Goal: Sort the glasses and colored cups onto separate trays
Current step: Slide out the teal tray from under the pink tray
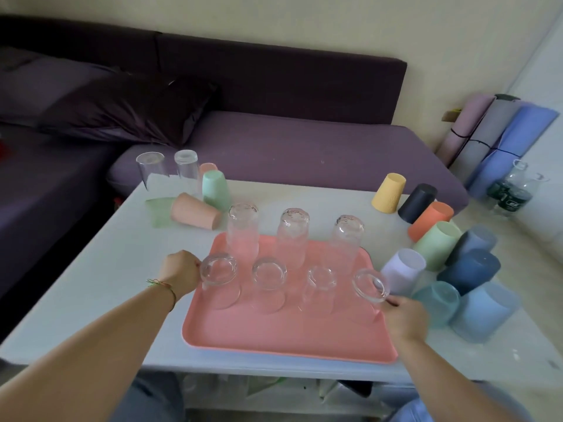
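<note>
While the left hand (179, 274) is curled at the left rim of the pink tray (274, 333), touching the nearest upturned glass (218, 269), its grip cannot be told. The right hand (406, 319) is set at the opposite rim, fingers against a tilted glass (370, 286); whether they clamp it cannot be told. Just right of that hand, colored cups (484, 309) are grouped.

**One head-worn view, looking forward and down**

The single wide-angle camera sits at the person's head, above the near edge of the table (100, 269), facing forward and down. It is close: the left forearm (91, 339) and right forearm (451, 370) enter from the bottom corners, and the pink tray (274, 336) fills the centre. Farther off, the purple sofa (304, 141) and wall (304, 19) bend along the top.
</note>
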